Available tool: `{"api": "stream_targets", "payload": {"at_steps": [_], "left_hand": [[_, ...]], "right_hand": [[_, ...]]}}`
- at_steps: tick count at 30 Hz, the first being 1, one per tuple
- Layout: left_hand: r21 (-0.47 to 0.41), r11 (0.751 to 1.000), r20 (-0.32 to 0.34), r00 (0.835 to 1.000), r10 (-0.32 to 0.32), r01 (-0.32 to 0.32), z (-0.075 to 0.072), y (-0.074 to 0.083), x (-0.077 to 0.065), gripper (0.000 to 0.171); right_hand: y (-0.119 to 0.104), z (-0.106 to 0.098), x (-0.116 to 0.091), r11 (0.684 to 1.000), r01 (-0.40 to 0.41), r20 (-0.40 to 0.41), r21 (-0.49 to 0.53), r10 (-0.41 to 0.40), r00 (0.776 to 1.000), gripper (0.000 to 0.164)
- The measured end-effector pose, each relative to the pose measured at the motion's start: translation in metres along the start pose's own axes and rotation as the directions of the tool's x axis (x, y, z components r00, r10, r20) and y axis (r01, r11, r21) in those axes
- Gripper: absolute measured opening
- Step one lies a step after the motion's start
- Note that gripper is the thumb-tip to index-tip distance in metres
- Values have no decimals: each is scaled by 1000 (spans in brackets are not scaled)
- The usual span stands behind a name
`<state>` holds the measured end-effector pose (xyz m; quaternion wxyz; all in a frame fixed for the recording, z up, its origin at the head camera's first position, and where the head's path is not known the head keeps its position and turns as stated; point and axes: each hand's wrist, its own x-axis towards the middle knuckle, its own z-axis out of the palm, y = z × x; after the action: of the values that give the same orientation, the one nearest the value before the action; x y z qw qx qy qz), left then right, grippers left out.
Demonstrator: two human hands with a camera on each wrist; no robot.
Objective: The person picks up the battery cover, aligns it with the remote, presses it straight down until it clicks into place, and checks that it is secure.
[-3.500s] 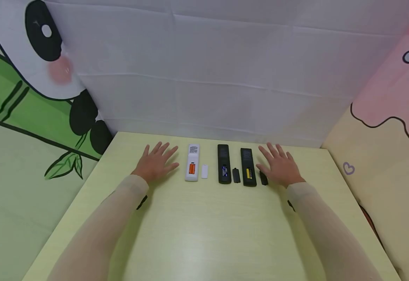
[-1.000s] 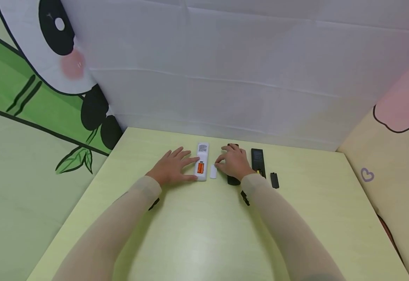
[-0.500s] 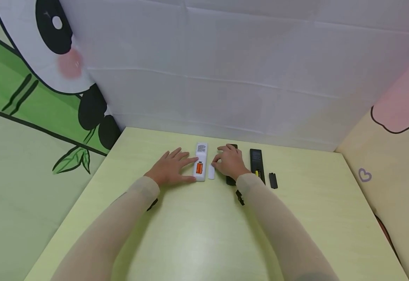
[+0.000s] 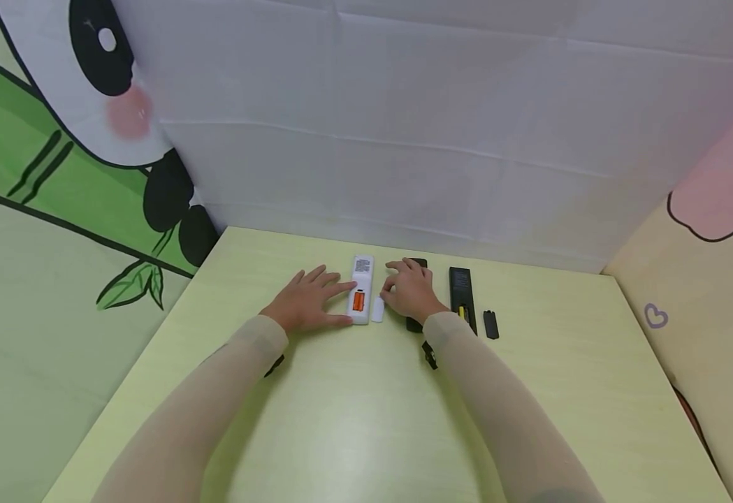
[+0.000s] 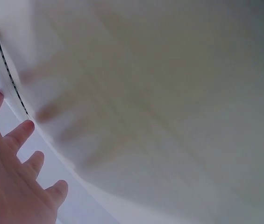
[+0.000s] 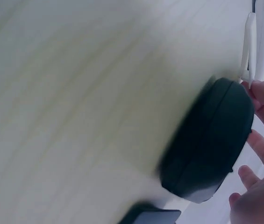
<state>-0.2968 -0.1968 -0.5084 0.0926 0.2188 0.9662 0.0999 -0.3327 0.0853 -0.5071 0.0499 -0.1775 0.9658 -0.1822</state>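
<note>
A white remote control [image 4: 360, 269] lies with its orange batteries [image 4: 358, 301] exposed. My left hand [image 4: 306, 304] is spread flat at its left side, index finger and thumb reaching the remote's edge. My right hand [image 4: 410, 290] pinches the top of a small white battery cover [image 4: 377, 310] between thumb and index finger, just right of the white remote. In the right wrist view that cover [image 6: 250, 44] stands slightly tilted beside the remote. A black remote control [image 4: 415, 325] lies partly hidden under my right hand.
To the right, a second black remote control [image 4: 460, 283] shows a yellow battery [image 4: 462, 312], its lower end partly behind my sleeve. A loose black battery cover [image 4: 490, 325] lies beyond it. The table [image 4: 341, 412] meets a white cloth backdrop [image 4: 416, 175] at its far edge.
Since the earliest frame, my left hand has moved right to the white remote. My right hand has crossed left over a black remote and pinched the white cover, now turned slightly.
</note>
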Motion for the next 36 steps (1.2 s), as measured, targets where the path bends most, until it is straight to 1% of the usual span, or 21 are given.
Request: {"api": "stream_targets", "payload": {"at_steps": [2,3,4,8,9,11,13,14,15,16,20,21,25,30,36], "left_hand": [[2,1000,1,1000,0,0,0,0,0,90],[3,1000,2,1000,1,-1,0,1,0,90],[2,1000,4,1000,-1,1,-1,1,0,90],[7,1000,10,1000,-2,2,-1,1,0,90],[9,1000,11,1000,-3,3,-1,1,0,91],[11,1000,15,1000,-4,4,-2,1,0,91],[13,1000,20,1000,-8,8,-1,0,0,91],[14,1000,22,1000,-10,9,-1,0,0,92],[14,1000,24,1000,-11,10,-1,0,1,92],[16,1000,25,1000,-12,11,0,0,1,92],[20,1000,21,1000,-10,9,0,0,1,91],[21,1000,19,1000,-8,7,0,-1,1,91],[25,1000,15,1000,1,-1,-1,-2,-1,91],[38,999,1,1000,16,-16,-2,-2,0,91],[46,999,10,1000,13,-13,-2,-1,1,93]], "right_hand": [[1,-1,0,1000,6,8,9,-6,1000,22],[4,2,3,1000,11,4,9,-11,1000,22],[9,5,6,1000,20,-6,10,-20,1000,22],[12,1,8,998,36,-24,42,-35,999,23],[17,5,10,998,48,-44,42,-46,998,23],[9,-4,5,997,53,-47,57,-50,998,24],[8,-6,5,997,67,-65,49,-64,996,23],[13,0,10,996,85,-83,31,-82,993,25],[12,0,10,996,90,-89,16,-89,992,25],[6,-5,8,996,90,-86,10,-89,992,24],[-3,-4,10,994,105,-120,-10,-105,987,23],[-12,-10,6,995,98,-120,-4,-97,988,21],[-21,-10,7,993,119,-144,-4,-118,983,22],[-27,-8,10,990,143,-152,-16,-144,978,22],[-29,-3,14,987,155,-150,-51,-161,975,20]]}}
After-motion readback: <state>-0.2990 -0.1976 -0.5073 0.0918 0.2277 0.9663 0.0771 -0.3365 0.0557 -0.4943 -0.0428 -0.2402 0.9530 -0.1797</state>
